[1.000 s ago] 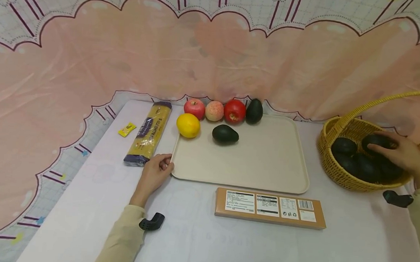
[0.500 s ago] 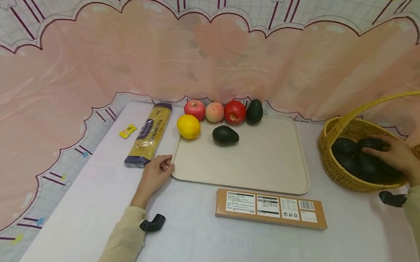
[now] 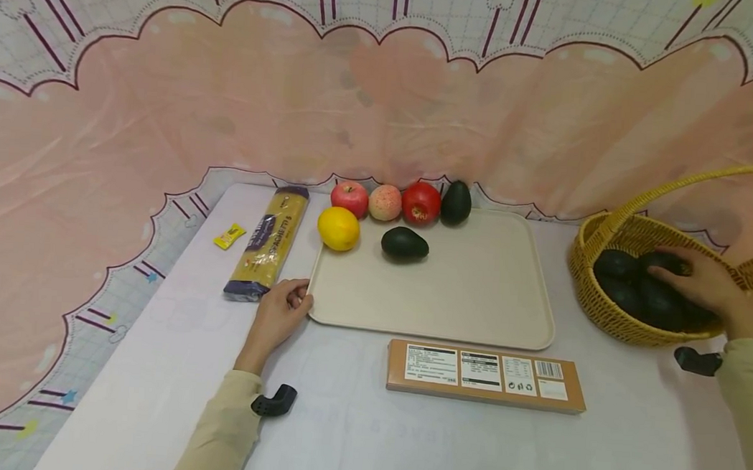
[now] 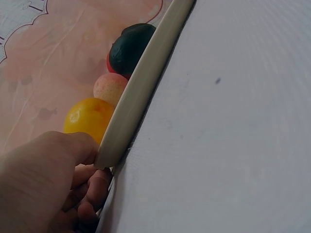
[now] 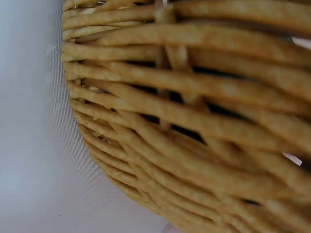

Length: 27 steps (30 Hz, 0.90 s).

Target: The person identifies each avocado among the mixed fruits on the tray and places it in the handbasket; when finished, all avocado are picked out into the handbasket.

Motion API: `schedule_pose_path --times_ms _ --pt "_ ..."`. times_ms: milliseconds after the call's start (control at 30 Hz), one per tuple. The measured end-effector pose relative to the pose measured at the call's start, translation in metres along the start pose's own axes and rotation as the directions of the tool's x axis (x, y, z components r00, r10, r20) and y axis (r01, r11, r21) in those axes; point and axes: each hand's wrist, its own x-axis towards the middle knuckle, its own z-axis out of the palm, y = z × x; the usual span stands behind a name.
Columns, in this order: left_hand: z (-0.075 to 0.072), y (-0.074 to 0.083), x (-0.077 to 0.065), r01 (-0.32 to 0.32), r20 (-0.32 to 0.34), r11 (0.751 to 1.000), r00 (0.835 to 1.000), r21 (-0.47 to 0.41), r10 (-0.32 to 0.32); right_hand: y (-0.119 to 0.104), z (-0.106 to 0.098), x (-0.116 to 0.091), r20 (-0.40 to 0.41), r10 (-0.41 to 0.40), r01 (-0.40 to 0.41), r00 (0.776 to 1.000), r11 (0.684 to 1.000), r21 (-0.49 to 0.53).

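Note:
My left hand [image 3: 277,312] pinches the left front corner of a beige tray [image 3: 476,291]; in the left wrist view the thumb lies on the rim and the fingers are curled beneath. At the right, my right hand [image 3: 710,284] reaches into a yellow wicker basket [image 3: 604,322] and grips a dark avocado [image 3: 671,263] on top of several others. The right wrist view is filled by the basket's woven side [image 5: 160,107], which hides that hand. On the tray lies another avocado [image 3: 405,245], with a lemon [image 3: 339,228] at its left edge.
Along the tray's back edge sit an apple [image 3: 350,199], a peach [image 3: 386,202], a pomegranate [image 3: 421,203] and an avocado [image 3: 456,203]. A spaghetti pack [image 3: 269,243] and a small yellow packet [image 3: 230,236] lie left. In front is a flat brown box [image 3: 486,376].
My right hand has shifted slightly left within the basket, its fingers closer around the avocado. The left hand has stayed at the tray corner.

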Motion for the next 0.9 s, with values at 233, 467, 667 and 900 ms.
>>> schedule_pose_path --times_ms 233,467,667,900 --pt "0.001 0.001 0.0 0.0 -0.004 1.0 1.0 -0.01 0.0 0.001 0.003 -0.003 -0.05 0.037 -0.037 0.998 0.999 -0.012" --pt "0.0 0.0 0.001 -0.002 -0.001 1.0 1.0 0.0 0.002 -0.007 0.005 -0.009 -0.172 0.008 -0.005 0.985 1.0 0.019" --pt "-0.002 0.002 -0.002 0.025 0.006 1.0 1.0 0.0 -0.025 -0.02 0.005 -0.016 -0.237 -0.008 0.019 0.971 0.999 0.045" --pt "-0.001 0.003 -0.002 0.022 0.007 1.0 1.0 0.015 -0.022 -0.037 0.009 -0.027 -0.286 -0.019 0.048 0.958 0.994 0.095"
